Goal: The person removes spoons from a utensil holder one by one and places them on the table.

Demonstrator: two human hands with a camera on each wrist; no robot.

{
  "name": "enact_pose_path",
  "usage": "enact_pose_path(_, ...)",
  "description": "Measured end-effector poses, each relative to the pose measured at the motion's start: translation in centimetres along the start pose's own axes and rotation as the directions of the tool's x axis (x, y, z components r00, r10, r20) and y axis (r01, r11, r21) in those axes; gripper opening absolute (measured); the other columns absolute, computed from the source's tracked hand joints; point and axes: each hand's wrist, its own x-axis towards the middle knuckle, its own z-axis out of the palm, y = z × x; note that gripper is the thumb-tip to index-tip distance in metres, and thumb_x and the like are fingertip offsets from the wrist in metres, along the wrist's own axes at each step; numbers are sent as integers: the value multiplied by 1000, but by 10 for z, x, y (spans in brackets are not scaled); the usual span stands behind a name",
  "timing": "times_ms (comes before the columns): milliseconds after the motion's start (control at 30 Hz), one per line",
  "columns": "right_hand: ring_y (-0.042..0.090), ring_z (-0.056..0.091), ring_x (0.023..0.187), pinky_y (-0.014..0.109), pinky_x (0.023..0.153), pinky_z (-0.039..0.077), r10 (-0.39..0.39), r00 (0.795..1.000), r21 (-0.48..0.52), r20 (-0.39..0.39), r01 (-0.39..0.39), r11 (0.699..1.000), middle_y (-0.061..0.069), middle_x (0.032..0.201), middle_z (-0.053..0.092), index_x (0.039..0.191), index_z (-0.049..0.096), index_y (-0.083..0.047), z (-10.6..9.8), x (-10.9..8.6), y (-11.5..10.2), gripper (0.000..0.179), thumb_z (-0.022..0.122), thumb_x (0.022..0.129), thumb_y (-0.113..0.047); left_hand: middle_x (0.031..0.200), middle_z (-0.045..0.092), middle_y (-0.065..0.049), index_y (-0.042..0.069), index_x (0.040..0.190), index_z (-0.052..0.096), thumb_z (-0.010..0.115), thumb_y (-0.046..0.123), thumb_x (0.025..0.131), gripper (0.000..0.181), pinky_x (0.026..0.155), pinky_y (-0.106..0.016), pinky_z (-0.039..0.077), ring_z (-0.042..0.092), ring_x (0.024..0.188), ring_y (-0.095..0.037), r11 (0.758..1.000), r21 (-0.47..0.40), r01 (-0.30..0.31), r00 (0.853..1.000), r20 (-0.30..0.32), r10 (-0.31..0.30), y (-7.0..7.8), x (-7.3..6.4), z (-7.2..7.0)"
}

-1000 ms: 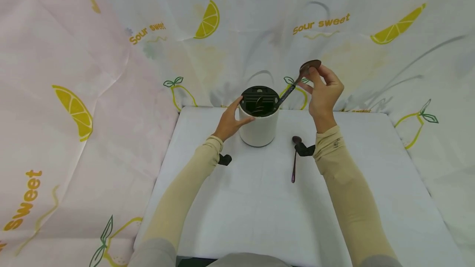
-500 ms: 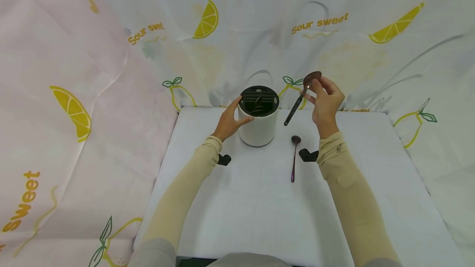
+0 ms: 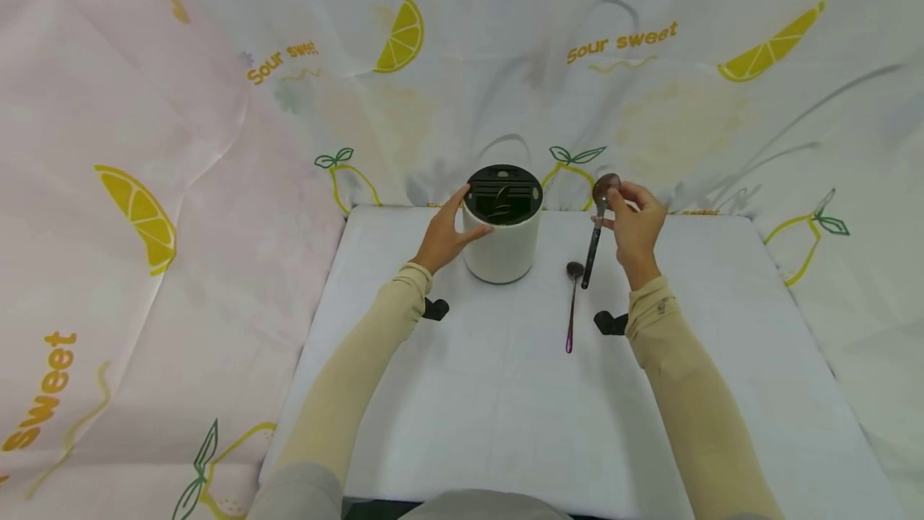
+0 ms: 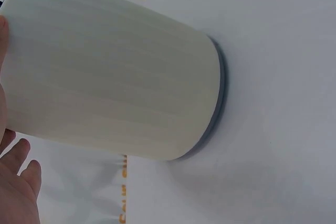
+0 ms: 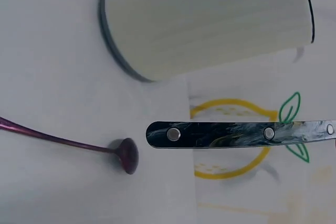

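Note:
A white utensil holder [image 3: 500, 253] with a black slotted lid [image 3: 503, 175] stands upright near the table's back edge. My left hand [image 3: 442, 237] holds its upper left side, thumb across the front and a finger at the rim. In the left wrist view, several other fingers [image 4: 16, 153] spread beside the wall. My right hand [image 3: 638, 223] pinches a large spoon [image 3: 593, 251] by its bowl, right of the holder, handle hanging down. The right wrist view shows its dark marbled, riveted handle [image 5: 220, 135]. A small purple-brown spoon [image 3: 573, 311] lies on the table, below and left of that handle.
A white cloth covers the table [image 3: 462, 408]. Behind and to the left, a lemon-printed sheet [image 3: 491, 62] hangs close to the back edge. Black mounts [image 3: 611, 323] sit at both wrists.
The large spoon's handle has come away from the holder's lid. My right hand has lowered it and swung the handle nearly upright, above the table. My left hand stays on the holder.

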Motion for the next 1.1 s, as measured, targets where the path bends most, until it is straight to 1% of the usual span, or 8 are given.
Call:
enact_pose_path(167, 27, 61, 67, 43, 53, 51, 8, 1000, -126, -3, -8, 992, 15, 91, 51, 95, 58, 2, -9, -1, 12, 16, 60, 81, -5, 139, 19, 17, 34, 139, 15, 59, 62, 66, 89, 102, -36, 26, 24, 126, -9, 1000, -6, -1, 1000, 1, 1, 0, 0, 0)
enact_pose_path(333, 21, 62, 61, 25, 44, 50, 174, 985, -144, 0, -172, 974, 13, 95, 49, 107, 51, -2, -16, -3, 19, 22, 53, 87, -11, 139, 19, 18, 34, 139, 15, 59, 61, 67, 89, 101, -36, 27, 26, 125, -9, 1000, -10, 2, 1000, -3, -2, -1, -1, 0)
enact_pose_path(500, 9, 44, 53, 15, 36, 33, 403, 914, -82, 41, -399, 913, 9, 92, 43, 113, 52, -1, -22, -6, 18, 27, 41, 93, -15, 139, 18, 18, 35, 138, 14, 59, 62, 67, 89, 101, -36, 27, 26, 125, -9, 1000, -7, 9, 1000, 10, -9, -1, 0, 0)
enact_pose_path(633, 10, 34, 57, 16, 40, 26, 565, 809, -11, 164, -571, 821, 6, 89, 35, 113, 48, 3, -25, -8, 15, 38, 23, 94, -19, 139, 18, 18, 35, 139, 13, 59, 62, 67, 89, 101, -36, 27, 26, 125, -9, 1000, 1, 15, 1000, 10, -15, 0, 0, 0)
enact_pose_path(733, 12, 32, 59, 19, 43, 24, 634, 736, 10, 238, -655, 756, 7, 92, 36, 115, 42, 4, -27, -8, 13, 46, 17, 92, -27, 139, 18, 19, 35, 138, 14, 59, 62, 67, 88, 101, -36, 27, 26, 125, -8, 1000, -1, 24, 1000, 6, -24, 2, -1, 0)
enact_pose_path(833, 12, 30, 60, 21, 46, 22, 649, 709, -23, 275, -671, 741, 7, 97, 36, 125, 32, 3, -27, -8, 14, 43, 21, 90, -21, 139, 18, 19, 36, 138, 14, 58, 62, 67, 88, 102, -36, 27, 25, 125, -7, 1000, -4, 31, 999, 10, -31, 2, -1, 0)
enact_pose_path(933, 12, 29, 61, 21, 47, 23, 646, 704, -90, 295, -652, 753, 6, 100, 34, 134, 18, -1, -28, -9, 17, 47, 26, 89, -6, 139, 18, 20, 35, 139, 13, 58, 62, 67, 89, 101, -36, 27, 25, 125, -8, 999, -1, 34, 999, 13, -34, 2, -2, 0)
enact_pose_path(1100, 13, 37, 64, 24, 58, 44, 656, 702, -253, 277, -605, 755, 9, 89, 38, 127, 30, 8, -29, -10, 20, 38, 35, 93, -7, 139, 17, 20, 34, 139, 13, 58, 62, 67, 89, 102, -36, 26, 25, 125, -8, 1000, -3, 26, 1000, 7, -26, 1, 0, 0)
